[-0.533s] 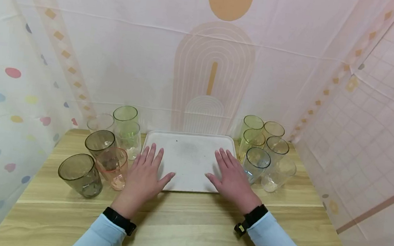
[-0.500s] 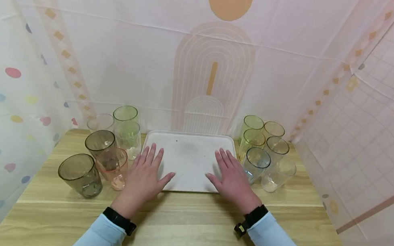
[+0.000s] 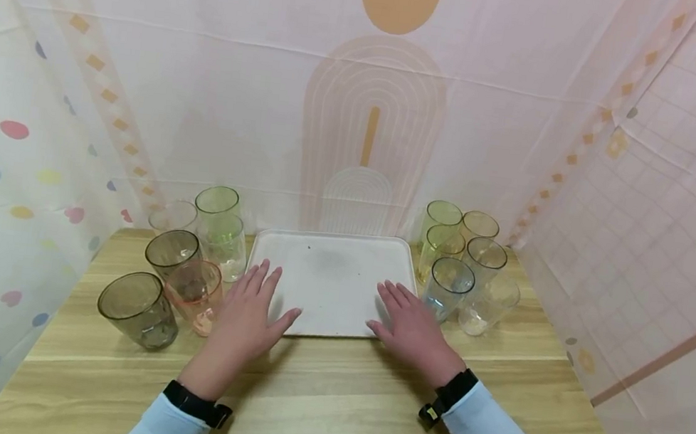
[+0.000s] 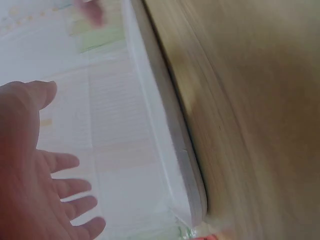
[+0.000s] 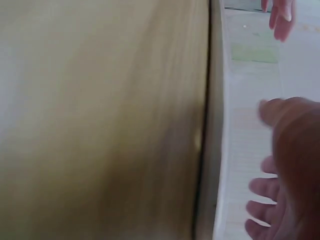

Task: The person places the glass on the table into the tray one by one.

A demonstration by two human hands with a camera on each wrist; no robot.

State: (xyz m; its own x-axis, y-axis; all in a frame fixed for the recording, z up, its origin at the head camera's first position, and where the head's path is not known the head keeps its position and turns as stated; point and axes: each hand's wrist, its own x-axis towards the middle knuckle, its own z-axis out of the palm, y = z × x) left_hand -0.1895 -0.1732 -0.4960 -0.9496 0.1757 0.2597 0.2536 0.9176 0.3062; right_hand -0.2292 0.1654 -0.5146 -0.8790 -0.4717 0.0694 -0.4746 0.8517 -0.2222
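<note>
A white rectangular tray (image 3: 327,283) lies on the wooden table, with a few dark specks on its surface. My left hand (image 3: 246,320) hovers at its left front corner, fingers spread and holding nothing. Close beside that hand stands a pink-orange glass (image 3: 202,304). Over the tray's right front part, my right hand (image 3: 415,332) is also held with fingers extended and nothing in its grasp. A blue glass (image 3: 444,299) stands just beyond it. Both palms show apart from the tray in the wrist views: the left hand (image 4: 25,175) and the right hand (image 5: 297,165).
At the left stand several more glasses: a dark grey glass (image 3: 143,315), a smoky glass (image 3: 171,254) and a green glass (image 3: 217,203) among them. More cluster at right, including a yellow glass (image 3: 443,246) and a clear glass (image 3: 485,311). Patterned cloth (image 3: 238,104) surrounds the table.
Both hands have drawn back slightly toward the front edge of the tray, the left one also a little leftward. The head view has shifted slightly. Glasses and tray stay in place.
</note>
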